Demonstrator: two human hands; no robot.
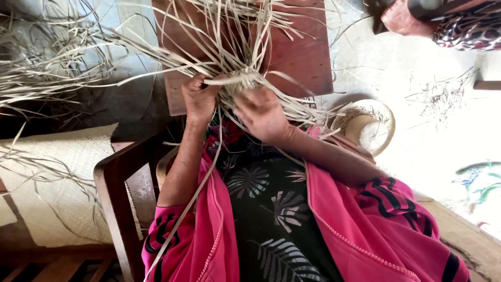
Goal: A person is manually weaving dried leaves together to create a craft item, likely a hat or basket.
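Observation:
My left hand (pixel 198 98) grips a thick bundle of pale dried leaf strips (pixel 237 52) just below where they fan out upward. My right hand (pixel 261 112) is closed on the same bundle from the right, fingers pinching strips at its base. The strips spread over a reddish-brown wooden board (pixel 302 57) in front of me. One long strip (pixel 201 188) hangs down across my lap, over my pink garment. My forearms are bare.
A dark wooden chair frame (pixel 117 193) stands at my left. A woven pale mat (pixel 52 183) lies on the left. More loose strips (pixel 47 62) pile at the upper left. A round woven ring (pixel 370 128) sits to the right. Another person's patterned clothing (pixel 464 28) shows at the upper right.

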